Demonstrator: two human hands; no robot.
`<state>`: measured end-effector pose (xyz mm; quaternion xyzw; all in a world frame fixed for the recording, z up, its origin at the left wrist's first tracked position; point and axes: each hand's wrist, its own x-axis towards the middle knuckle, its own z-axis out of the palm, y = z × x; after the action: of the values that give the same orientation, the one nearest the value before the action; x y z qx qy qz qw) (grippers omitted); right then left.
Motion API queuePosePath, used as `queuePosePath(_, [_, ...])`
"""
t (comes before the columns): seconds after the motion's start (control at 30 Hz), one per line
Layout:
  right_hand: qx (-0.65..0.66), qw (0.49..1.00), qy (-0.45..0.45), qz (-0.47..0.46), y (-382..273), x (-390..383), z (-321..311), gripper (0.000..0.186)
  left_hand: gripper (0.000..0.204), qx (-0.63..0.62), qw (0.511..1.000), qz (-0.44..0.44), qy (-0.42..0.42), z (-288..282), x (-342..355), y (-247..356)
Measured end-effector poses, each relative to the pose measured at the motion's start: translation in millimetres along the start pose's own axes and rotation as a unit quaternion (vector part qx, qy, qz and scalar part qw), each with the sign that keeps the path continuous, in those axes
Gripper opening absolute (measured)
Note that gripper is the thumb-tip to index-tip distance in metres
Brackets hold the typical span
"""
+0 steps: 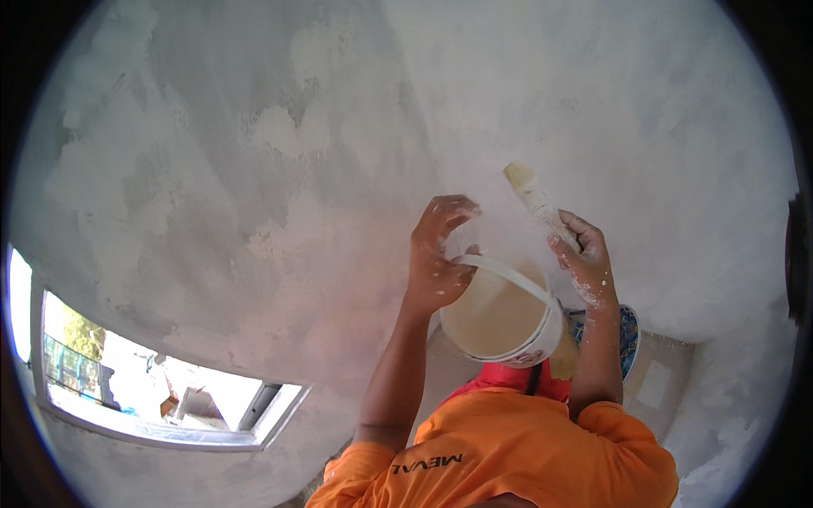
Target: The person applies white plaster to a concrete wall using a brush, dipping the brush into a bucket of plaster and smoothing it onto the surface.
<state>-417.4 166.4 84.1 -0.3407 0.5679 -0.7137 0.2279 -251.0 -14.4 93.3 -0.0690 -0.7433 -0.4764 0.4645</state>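
My left hand (442,254) is at the left side of a white bucket (546,332), its thumb at the pale handle (508,273) by the rim. The fingers curl above the bucket, apart from the thumb. Beige liquid (494,315) is inside the bucket. My right hand (586,258) grips the handle of a paintbrush (535,200) between thumb and fingers. The brush tilts up and to the left, its yellowish bristles near the pale wall (339,169). White splashes mark both hands.
At the lower left, a window (169,372) in a white frame shows bright daylight outside. A blue patterned container (628,343) stands below my right forearm. The wall carries uneven whitish patches over grey. A dark object (796,258) shows at the far right edge.
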Motion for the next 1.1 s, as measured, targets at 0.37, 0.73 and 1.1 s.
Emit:
queuePosePath(0.37, [-0.057,0.989,0.116,0.076,55.0,-65.4,-37.6,0.074,0.044,-0.112,0.938,-0.326,-0.027,54.8,-48.9,-17.7])
queuePosePath(0.73, [-0.045,0.989,0.127,0.068,63.5,-99.0,-51.7,0.078,0.025,-0.130,0.842,-0.510,-0.120,66.4,-70.4,-49.6])
queuePosePath(1.1, [-0.163,0.977,0.115,0.077,35.2,-69.1,-54.2,0.064,0.027,-0.033,0.869,-0.449,-0.207,52.8,-91.8,-77.3])
